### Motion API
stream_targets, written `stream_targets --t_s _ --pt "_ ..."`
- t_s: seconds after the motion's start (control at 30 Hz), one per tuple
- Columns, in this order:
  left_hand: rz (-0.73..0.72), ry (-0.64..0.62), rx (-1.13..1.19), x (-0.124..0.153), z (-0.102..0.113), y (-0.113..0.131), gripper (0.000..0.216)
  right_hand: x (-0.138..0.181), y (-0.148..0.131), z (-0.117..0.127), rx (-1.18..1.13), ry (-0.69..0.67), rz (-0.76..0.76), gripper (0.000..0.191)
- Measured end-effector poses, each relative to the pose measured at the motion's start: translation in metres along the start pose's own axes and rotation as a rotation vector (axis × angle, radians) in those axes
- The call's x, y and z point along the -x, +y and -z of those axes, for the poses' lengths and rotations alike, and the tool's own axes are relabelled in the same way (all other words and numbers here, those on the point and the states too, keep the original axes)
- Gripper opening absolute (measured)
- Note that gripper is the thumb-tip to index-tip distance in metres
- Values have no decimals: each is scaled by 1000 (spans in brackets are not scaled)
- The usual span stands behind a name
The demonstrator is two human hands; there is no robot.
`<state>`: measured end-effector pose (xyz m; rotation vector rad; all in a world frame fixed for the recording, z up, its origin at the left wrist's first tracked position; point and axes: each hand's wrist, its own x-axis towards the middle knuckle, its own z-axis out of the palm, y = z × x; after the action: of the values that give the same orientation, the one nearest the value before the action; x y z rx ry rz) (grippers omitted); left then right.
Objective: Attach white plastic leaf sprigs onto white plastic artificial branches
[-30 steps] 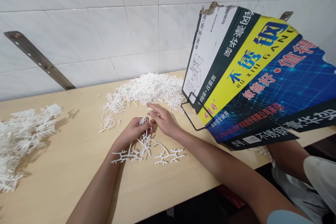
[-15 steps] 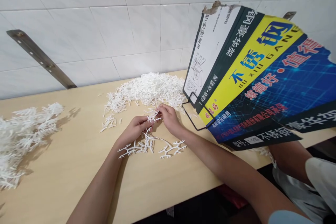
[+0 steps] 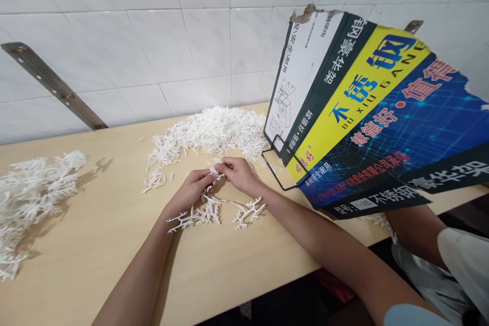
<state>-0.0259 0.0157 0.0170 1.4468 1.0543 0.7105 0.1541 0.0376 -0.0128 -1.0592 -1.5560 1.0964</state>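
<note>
Fingers closed, my left hand [image 3: 194, 186] grips a white branching plastic piece [image 3: 208, 209], whose thin forked arms spread below both hands over the table. Close beside it, my right hand [image 3: 237, 172] pinches the upper end of the same branching piece; the fingertips of the two hands almost meet. Some of the fingers and the exact spot they pinch are hidden. Just beyond my hands lies a heap of small loose white plastic bits [image 3: 217, 130], with a smaller cluster at its left front.
A larger pile of white branching pieces [image 3: 34, 198] lies at the left. On the right, a printed cardboard panel [image 3: 355, 112] leans in a black wire stand [image 3: 282, 178]. Another person's arm [image 3: 414, 232] shows behind it. A metal bracket [image 3: 57, 86] is fixed to the tiled wall.
My right hand has come down slightly and closer to the left hand. The right-hand branches of the held piece have swung and tilted. The view has shifted a little.
</note>
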Motion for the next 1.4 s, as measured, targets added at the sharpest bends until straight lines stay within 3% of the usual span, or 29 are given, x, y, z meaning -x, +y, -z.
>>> stream_targets --t_s 0.2,0.3,0.5,0.63,0.77,0.83,0.93,1.1,1.17,1.3,1.4 --pt "-14 -18 -159 -8 3 -2 36 -2 4 -4 -167 127 -152 39" --pt "-28 -15 -155 -9 4 -3 33 -3 3 -5 -241 140 -205 38" --pt "0 -41 -133 -1 8 -5 32 -11 3 0 -453 314 -270 35" --pt "0 17 -120 -3 7 -7 31 -9 0 2 -325 162 -94 20" --pt "3 61 -70 -4 3 -3 34 -4 -6 3 -226 -43 7 28" --pt "-7 74 -64 -3 2 -2 35 -3 -7 3 -110 -71 4 34" --pt "-2 45 -88 -3 1 -1 30 -5 -2 2 -110 35 -76 41" --pt "27 -14 -83 0 4 -4 33 -12 5 4 -329 264 -163 46" --pt "17 0 -91 1 4 -5 32 -11 3 5 -264 215 -127 44" --pt "14 54 -45 0 2 -4 38 -2 -11 8 -95 -74 62 34" --pt "25 34 -31 -2 3 -5 45 1 -20 11 -63 -216 114 36"
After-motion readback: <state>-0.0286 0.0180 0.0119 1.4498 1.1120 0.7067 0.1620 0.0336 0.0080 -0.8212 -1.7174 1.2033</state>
